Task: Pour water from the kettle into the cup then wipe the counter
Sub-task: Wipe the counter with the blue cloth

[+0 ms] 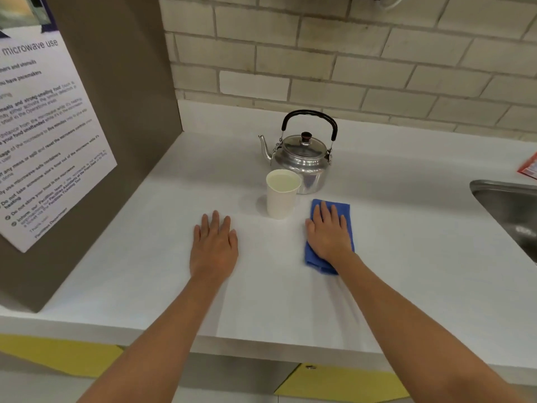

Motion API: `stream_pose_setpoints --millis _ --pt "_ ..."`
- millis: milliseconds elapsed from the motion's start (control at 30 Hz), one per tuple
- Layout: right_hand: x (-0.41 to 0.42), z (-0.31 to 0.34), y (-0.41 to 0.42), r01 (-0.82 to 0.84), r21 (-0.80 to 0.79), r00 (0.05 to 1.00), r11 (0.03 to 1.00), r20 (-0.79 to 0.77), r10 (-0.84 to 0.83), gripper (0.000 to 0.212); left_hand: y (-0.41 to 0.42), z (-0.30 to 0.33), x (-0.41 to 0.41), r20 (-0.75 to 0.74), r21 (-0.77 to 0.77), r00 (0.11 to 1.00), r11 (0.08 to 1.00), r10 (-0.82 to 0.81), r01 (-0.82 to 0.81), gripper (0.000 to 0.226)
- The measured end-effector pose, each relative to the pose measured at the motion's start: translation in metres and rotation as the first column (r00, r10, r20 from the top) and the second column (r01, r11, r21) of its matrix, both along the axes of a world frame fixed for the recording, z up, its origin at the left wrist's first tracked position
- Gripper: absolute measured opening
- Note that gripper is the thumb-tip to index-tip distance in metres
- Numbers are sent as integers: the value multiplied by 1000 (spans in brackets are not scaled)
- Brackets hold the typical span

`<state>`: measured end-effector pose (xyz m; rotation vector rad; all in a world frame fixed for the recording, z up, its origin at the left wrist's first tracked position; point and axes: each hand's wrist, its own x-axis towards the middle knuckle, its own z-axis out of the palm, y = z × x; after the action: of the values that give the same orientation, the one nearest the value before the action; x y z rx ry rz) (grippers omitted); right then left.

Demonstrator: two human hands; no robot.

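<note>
The cup (282, 193), just ahead between the hands, looks full, so wiping is the step in hand. The right hand (329, 232) lies flat, fingers spread, on the blue cloth (316, 260); the left hand (214, 245) rests flat and empty on the worktop (406, 257). The kettle (302, 158) stands behind the cup. Next strokes should skirt the cup; open room lies right toward the sink (505, 207) and near the front edge.

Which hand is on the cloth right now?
The right hand, pressed flat on the blue cloth right of the cup. The left hand lies flat on bare counter.
</note>
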<state>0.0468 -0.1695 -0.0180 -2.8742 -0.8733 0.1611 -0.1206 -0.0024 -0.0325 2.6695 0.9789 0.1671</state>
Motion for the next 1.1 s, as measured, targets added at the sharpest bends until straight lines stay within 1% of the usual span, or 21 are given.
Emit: stream_pose_setpoints --millis 100,167,233,300,433,500,533,633,700,733,867,933,1000,1100 --pt "-3 2 12 -148 -4 989 989 -16 148 54 0 1 -1 13 -1 1000 1000 -13 13 51" --pt "-7 -2 -2 -271 18 962 962 -6 272 53 -1 2 -2 35 4 999 999 -33 33 50" --pt "-5 -5 -21 -347 56 938 936 3 347 52 -1 3 -3 57 4 997 999 -47 47 50" --pt "6 -5 -29 -327 58 945 943 0 327 52 -1 4 -3 65 -7 997 999 -50 51 50" --pt "22 3 -6 -113 -10 994 994 -9 113 54 -3 5 -2 74 -5 996 999 -39 39 49" --pt "16 3 5 -70 -11 997 998 -14 70 56 -3 5 -1 83 -3 996 999 -32 33 49" --pt "10 1 5 -81 0 997 997 -12 81 56 -3 5 -1 90 -5 996 1000 -30 30 49" --pt "-11 -10 -17 -198 71 980 978 10 198 56 -3 5 -2 102 -17 994 999 -28 30 49" --pt "-5 -12 -32 -227 91 974 970 31 225 54 -2 4 -3 109 -14 994 1000 -26 28 49" --pt "6 -11 -36 -200 89 980 976 35 197 53 -2 5 -3 109 -13 994 999 -28 30 48" --pt "55 0 -32 41 51 999 998 20 -42 52 -3 4 -2 101 -2 994 1000 -30 30 49" --pt "63 2 -21 101 42 994 994 35 -102 53 -3 4 -1 96 12 995 1000 -29 28 50" --pt "53 1 -15 75 31 997 997 27 -76 54 -3 3 0 93 22 995 999 -31 29 50" --pt "23 -8 -24 -111 62 993 992 47 108 54 -3 3 0 97 26 995 999 -29 26 50"
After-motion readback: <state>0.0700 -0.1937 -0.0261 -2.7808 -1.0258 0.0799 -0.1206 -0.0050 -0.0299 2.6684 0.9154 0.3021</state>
